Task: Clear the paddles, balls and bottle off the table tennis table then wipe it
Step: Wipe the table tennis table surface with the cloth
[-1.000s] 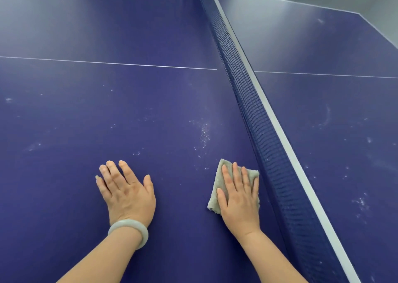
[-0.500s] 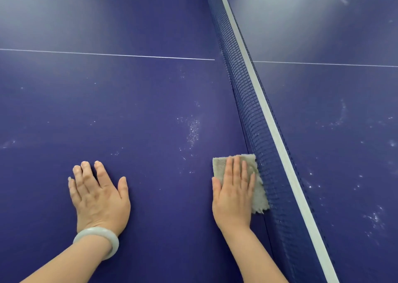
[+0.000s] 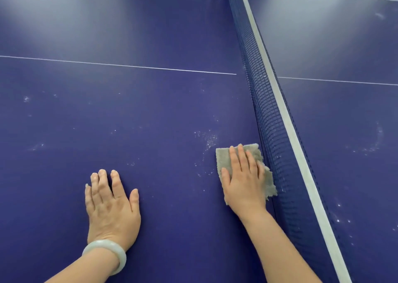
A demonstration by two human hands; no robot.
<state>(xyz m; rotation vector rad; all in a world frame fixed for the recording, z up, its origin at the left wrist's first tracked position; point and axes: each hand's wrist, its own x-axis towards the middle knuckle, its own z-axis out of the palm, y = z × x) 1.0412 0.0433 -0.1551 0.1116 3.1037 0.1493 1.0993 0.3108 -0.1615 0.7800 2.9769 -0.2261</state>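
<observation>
Now I'm wiping: my right hand (image 3: 243, 181) presses the grey fuzzy cloth (image 3: 223, 157) with straight fingers (image 3: 233, 158). Next, sweep the white dust (image 3: 207, 139) just beyond the fingertips (image 3: 240, 147).

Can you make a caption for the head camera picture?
Wiping time: right hand presses a grey cloth flat on the dusty blue table beside the net, left hand resting flat nearby.

Right hand (image 3: 244, 183) flat on cloth (image 3: 224, 159) beside net (image 3: 271, 119); left hand (image 3: 112, 205) flat on table (image 3: 150, 110).

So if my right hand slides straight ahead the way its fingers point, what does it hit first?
Probably nothing solid: the right hand and cloth would cross dusty table alongside the net, reaching the white line.
</observation>
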